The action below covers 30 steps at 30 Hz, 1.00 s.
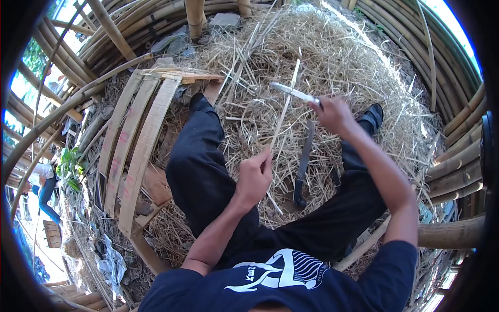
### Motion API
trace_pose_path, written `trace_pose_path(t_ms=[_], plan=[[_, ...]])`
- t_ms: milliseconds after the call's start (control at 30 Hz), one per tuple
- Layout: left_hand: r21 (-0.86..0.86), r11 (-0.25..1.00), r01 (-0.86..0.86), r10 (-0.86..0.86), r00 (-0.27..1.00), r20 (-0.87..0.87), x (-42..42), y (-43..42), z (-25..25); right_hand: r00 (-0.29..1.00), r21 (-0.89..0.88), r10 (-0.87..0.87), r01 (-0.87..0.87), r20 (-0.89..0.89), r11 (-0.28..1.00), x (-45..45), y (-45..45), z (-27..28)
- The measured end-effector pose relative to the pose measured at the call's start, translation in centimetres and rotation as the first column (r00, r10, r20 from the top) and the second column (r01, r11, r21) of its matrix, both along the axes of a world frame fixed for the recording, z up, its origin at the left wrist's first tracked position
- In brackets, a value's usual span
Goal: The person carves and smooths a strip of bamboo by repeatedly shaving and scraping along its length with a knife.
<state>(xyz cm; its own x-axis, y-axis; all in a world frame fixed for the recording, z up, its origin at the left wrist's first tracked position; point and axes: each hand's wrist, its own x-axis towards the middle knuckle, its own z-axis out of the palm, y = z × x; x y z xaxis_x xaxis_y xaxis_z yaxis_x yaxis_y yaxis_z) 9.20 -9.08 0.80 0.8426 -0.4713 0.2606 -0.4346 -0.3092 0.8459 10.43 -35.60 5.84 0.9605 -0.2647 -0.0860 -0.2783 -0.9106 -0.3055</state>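
Note:
My left hand [254, 178] is closed round the lower end of a thin pale bamboo strip [283, 115], which slants up and away from me. My right hand [333, 115] grips the handle of a knife [294, 92]. The knife's blade points left and crosses the strip near its upper part. Between my legs a second, longer blade with a dark handle [300, 190] lies on the shavings. Pale shavings [332, 57] cover the ground around both hands.
A slatted wooden pallet [148, 140] leans at the left. Bamboo poles [452, 229] and curved bamboo walls surround the spot. Stones [224, 21] lie at the back. Another person [48, 190] is at the far left, beyond the poles.

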Motion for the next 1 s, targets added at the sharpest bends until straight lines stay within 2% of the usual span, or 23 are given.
trace_pose_path(t_ms=[33,67,100,133,200,267,333,367,433,533,600,633,667,733,767,800,833,867,933,1000], plan=[[0.022,1.000,-0.014,0.016,0.997,-0.074,0.2,0.0,0.4,0.995,0.101,0.008,-0.018,0.103,0.995,-0.2,0.7,-1.4],[0.050,0.999,-0.020,0.028,0.988,-0.151,0.2,0.1,0.5,0.973,0.178,0.112,-0.149,0.200,0.973,-0.4,0.9,-2.3],[0.036,0.999,-0.034,0.040,0.984,-0.173,0.0,0.3,0.1,0.976,0.151,0.121,-0.149,0.180,0.977,-0.6,1.6,-2.2],[0.041,0.999,-0.036,0.043,0.984,-0.174,-0.2,0.6,-0.4,0.978,0.129,0.132,-0.154,0.164,0.980,-0.8,2.2,-2.0],[-0.016,0.996,-0.085,0.084,0.996,-0.043,0.1,1.3,-0.8,0.976,0.168,0.153,-0.179,0.156,0.969,-0.8,2.5,-1.6],[0.010,0.996,-0.090,0.091,0.994,-0.056,0.1,1.5,-0.6,0.975,0.201,0.182,-0.206,0.130,0.958,-1.2,2.2,-1.8],[0.063,0.997,-0.040,0.046,0.994,-0.098,0.1,1.2,0.1,0.953,0.157,0.211,-0.248,0.217,0.956,-1.5,1.4,-2.2],[0.060,0.998,-0.037,0.043,0.994,-0.097,0.1,1.0,-0.3,0.960,0.201,0.151,-0.200,0.234,0.959,-1.6,1.2,-2.4],[-0.101,0.993,-0.057,0.055,0.998,-0.030,0.1,0.7,-1.2,0.953,0.215,0.145,-0.204,0.265,0.955,-1.7,0.9,-1.5],[-0.126,0.990,-0.061,0.058,0.998,-0.034,0.1,0.8,-1.4,0.948,0.231,0.141,-0.211,0.287,0.950,-1.6,-0.5,-1.2],[-0.082,0.996,-0.048,0.045,0.998,-0.037,-0.1,0.8,-0.6,0.994,0.466,0.107,-0.102,0.016,0.879,-1.6,-1.2,-1.3],[-0.038,0.999,-0.028,0.027,0.999,-0.034,-0.2,0.7,-0.3,0.999,0.639,0.033,-0.003,-0.035,0.769,-1.8,-1.2,-2.0],[-0.040,0.999,-0.026,0.025,0.999,-0.035,-0.2,0.6,-0.4,0.999,0.637,0.031,-0.001,-0.036,0.771,-1.8,-1.3,-2.1],[-0.027,0.999,-0.022,0.020,0.997,-0.076,-0.2,0.7,-0.5,0.992,0.824,0.030,0.086,-0.124,0.560,-1.7,-1.5,-2.0],[-0.026,0.999,-0.019,0.017,0.997,-0.075,-0.3,0.7,-0.4,1.000,0.643,0.014,-0.010,-0.001,0.766,-1.6,-1.2,-2.0],[-0.022,1.000,-0.018,0.015,0.993,-0.119,-0.3,0.7,-0.1,1.000,0.644,0.013,-0.010,0.000,0.765,-1.5,-1.0,-2.0],[-0.018,1.000,-0.017,0.014,0.987,-0.163,-0.3,0.7,0.2,0.984,0.340,0.066,-0.121,0.168,0.933,-1.5,-0.9,-2.0],[-0.019,1.000,-0.016,0.013,0.987,-0.163,-0.3,0.7,0.5,0.939,-0.017,0.169,-0.172,0.300,0.985,-1.5,-0.8,-1.9],[-0.039,0.999,-0.035,0.025,0.973,-0.230,-0.3,0.7,0.8,0.940,-0.080,0.162,-0.144,0.299,0.986,-1.3,-0.5,-1.6],[-0.020,0.999,-0.031,0.026,0.977,-0.214,-0.2,0.8,0.5,0.941,-0.141,0.158,-0.120,0.299,0.983,-1.2,-0.4,-1.4]])
